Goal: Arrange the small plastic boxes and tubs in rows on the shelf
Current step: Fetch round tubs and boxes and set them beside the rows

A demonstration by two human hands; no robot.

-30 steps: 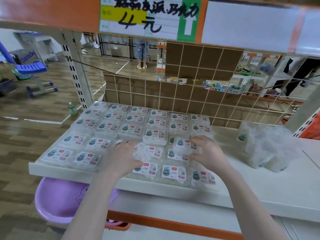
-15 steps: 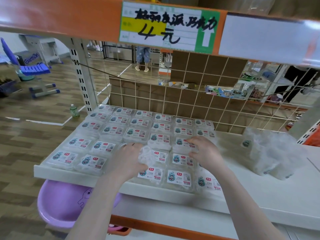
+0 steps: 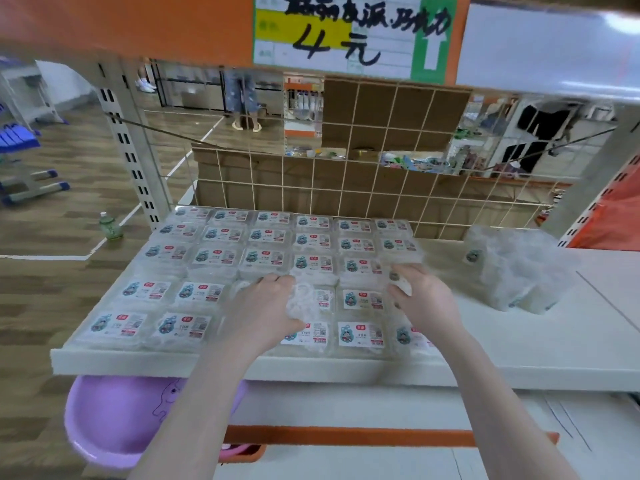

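My left hand point(image 3: 263, 306) grasps crumpled wrap point(image 3: 304, 301); right hand point(image 3: 424, 299) apparently pinches a light, rigid box point(image 3: 401, 284) by its edges.

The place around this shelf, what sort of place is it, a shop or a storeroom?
Most likely a shop: a handwritten price sign hangs on the shelf edge above, identical labelled plastic boxes lie in rows, and more stocked racks show behind.

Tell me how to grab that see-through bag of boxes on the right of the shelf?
Probably best from above: pinch the crumpled top of the bag, where the loose plastic bunches up. It stands alone on the bare shelf, apart from the neat boxes, so nothing blocks your hand coming down. Its sides look soft and bulging, harder to squeeze.
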